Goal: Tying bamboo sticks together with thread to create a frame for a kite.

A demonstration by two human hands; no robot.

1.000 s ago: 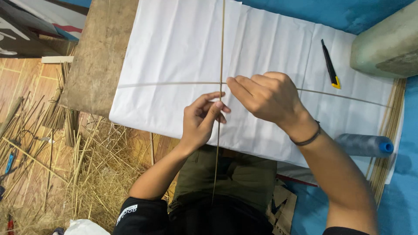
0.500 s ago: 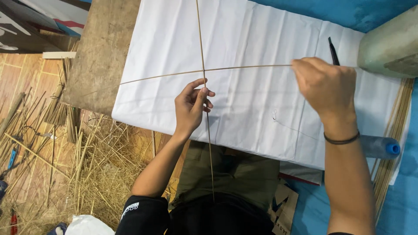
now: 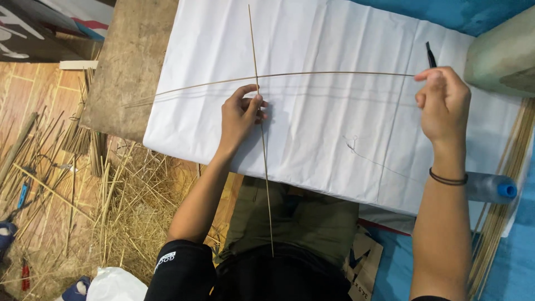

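Two thin bamboo sticks cross over a white paper sheet (image 3: 334, 122). The long upright stick (image 3: 263, 156) runs from the top of the sheet down to my lap. The cross stick (image 3: 334, 74) bows slightly from left to right. My left hand (image 3: 239, 117) pinches the crossing point of the two sticks. My right hand (image 3: 443, 103) grips the right end of the cross stick, fingers curled around it. A thin thread (image 3: 368, 159) lies on the paper below my right hand.
A black pen (image 3: 431, 54) lies at the sheet's upper right. A blue-capped spool (image 3: 490, 188) sits at the right edge beside a bundle of bamboo sticks (image 3: 501, 212). Straw and loose sticks (image 3: 89, 184) cover the wooden floor at left. A brown board (image 3: 134, 61) lies under the sheet.
My right hand has slid rightwards along the cross stick from the crossing to its right end. My left hand has stayed at the crossing.
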